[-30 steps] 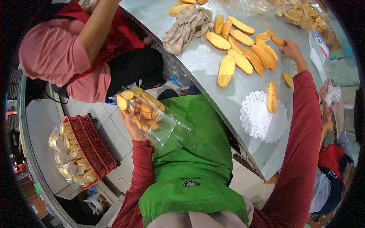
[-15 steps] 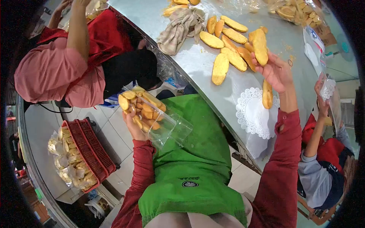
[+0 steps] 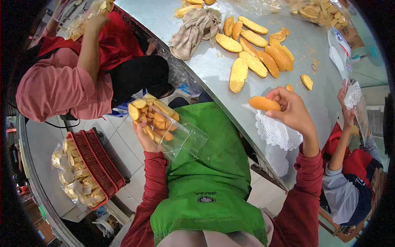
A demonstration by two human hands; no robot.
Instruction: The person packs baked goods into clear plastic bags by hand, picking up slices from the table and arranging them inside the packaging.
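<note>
My left hand (image 3: 146, 139) is closed around a clear plastic bag (image 3: 191, 138) filled partway with golden bread slices (image 3: 158, 120); its open end hangs over my green apron. Between the thumb and fingers of my right hand (image 3: 295, 109) is a bread slice (image 3: 261, 103), brown crust side up. It hovers above a white lace paper doily (image 3: 273, 131) at the table's edge. Farther up the table lie several loose bread slices (image 3: 254, 64), some with the yellow face up, others crust up. A small slice (image 3: 306, 82) lies beyond my right hand.
A crumpled checked cloth (image 3: 195, 35) lies on the metal table (image 3: 197, 74). Packed bread (image 3: 321, 12) is at the far end. A red crate (image 3: 92, 164) with bagged bread stands left. One co-worker (image 3: 61, 82) sits left; another (image 3: 349, 173) is at right, holding a bag with a doily.
My right hand has put down a long slice among the others and come back nearer, now gripping a different slice over the doily. My left hand and the bag stay nearly still.
</note>
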